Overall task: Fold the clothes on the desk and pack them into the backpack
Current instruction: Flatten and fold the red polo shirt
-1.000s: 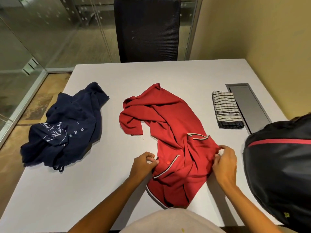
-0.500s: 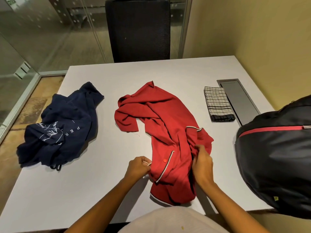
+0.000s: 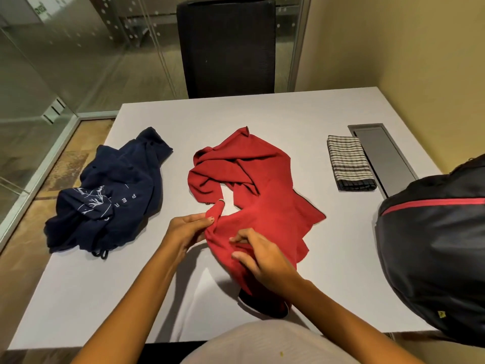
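Left hand (image 3: 186,230) pinches red shirt (image 3: 273,203) edge; right hand (image 3: 263,256) fingers curled, apparently gripping fold.

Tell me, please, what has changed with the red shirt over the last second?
The right hand moved left across the red shirt, turning its white-piped front out of sight; the left hand now pinches a raised fold at the shirt's left edge. The navy T-shirt, folded checked cloth and backpack stayed put.

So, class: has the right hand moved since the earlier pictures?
Yes. The right hand has moved left across the shirt, away from the backpack, towards the left hand.
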The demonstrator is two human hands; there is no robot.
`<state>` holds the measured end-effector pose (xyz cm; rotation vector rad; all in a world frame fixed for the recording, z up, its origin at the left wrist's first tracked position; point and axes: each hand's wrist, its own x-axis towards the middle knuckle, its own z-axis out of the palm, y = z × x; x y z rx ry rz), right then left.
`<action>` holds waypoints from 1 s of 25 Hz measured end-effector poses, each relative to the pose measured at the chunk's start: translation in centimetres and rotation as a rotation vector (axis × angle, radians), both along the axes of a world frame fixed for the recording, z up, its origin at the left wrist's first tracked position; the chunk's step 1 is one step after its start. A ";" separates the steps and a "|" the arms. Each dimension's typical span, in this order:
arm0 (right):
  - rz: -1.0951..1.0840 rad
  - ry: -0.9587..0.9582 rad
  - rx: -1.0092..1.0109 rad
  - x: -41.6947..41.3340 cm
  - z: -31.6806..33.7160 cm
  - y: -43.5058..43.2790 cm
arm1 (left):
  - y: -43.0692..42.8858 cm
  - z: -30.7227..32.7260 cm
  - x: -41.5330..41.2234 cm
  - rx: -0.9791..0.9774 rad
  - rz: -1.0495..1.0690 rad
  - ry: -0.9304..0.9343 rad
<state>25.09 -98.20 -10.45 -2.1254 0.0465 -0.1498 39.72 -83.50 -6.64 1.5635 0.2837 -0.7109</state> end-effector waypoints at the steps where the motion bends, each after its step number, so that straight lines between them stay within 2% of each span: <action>1: -0.080 -0.056 -0.025 -0.4 -0.7 -0.6 | 1.1 -0.2 0.3 0.027 0.052 -0.017; 3: -0.293 -0.160 -0.109 -1.4 -2.7 -2.2 | 4.1 -1.5 1.4 0.093 0.197 -0.076; 5: -0.445 -0.136 -0.186 -2.2 -5.2 -4.3 | 7.5 -3.9 2.4 0.233 0.323 -0.138; 7: -0.443 0.034 -0.271 -2.9 -7.7 -6.6 | 9.8 -5.8 2.0 0.450 0.395 -0.141; 9: -0.341 0.232 -0.394 -3.2 -9.3 -8.1 | 10.0 -6.7 0.3 0.658 0.405 -0.166; 10: -0.308 0.220 -0.475 -3.1 -9.8 -8.5 | 9.5 -6.8 -0.6 0.738 0.365 -0.236; 12: -0.258 0.148 -0.607 -2.9 -10.3 -8.9 | 7.9 -7.2 -1.9 0.814 0.195 -0.491; 14: -0.281 0.114 -0.679 -2.7 -10.2 -9.2 | 6.3 -8.3 -2.3 0.791 -0.164 -0.718; 16: -0.294 0.118 -0.727 -3.0 -10.0 -9.5 | 5.1 -9.9 -1.9 0.773 -0.568 -0.744; 18: -0.321 0.126 -0.764 -3.5 -10.2 -10.0 | 4.6 -11.2 -1.6 0.896 -0.785 -0.664; 21: -0.408 0.143 -0.760 -5.0 -10.2 -11.2 | 5.9 -12.2 -1.3 1.100 -0.790 -0.596; 25: -0.472 0.180 -0.755 -7.2 -10.1 -11.5 | 9.2 -12.8 -1.3 1.222 -0.681 -0.521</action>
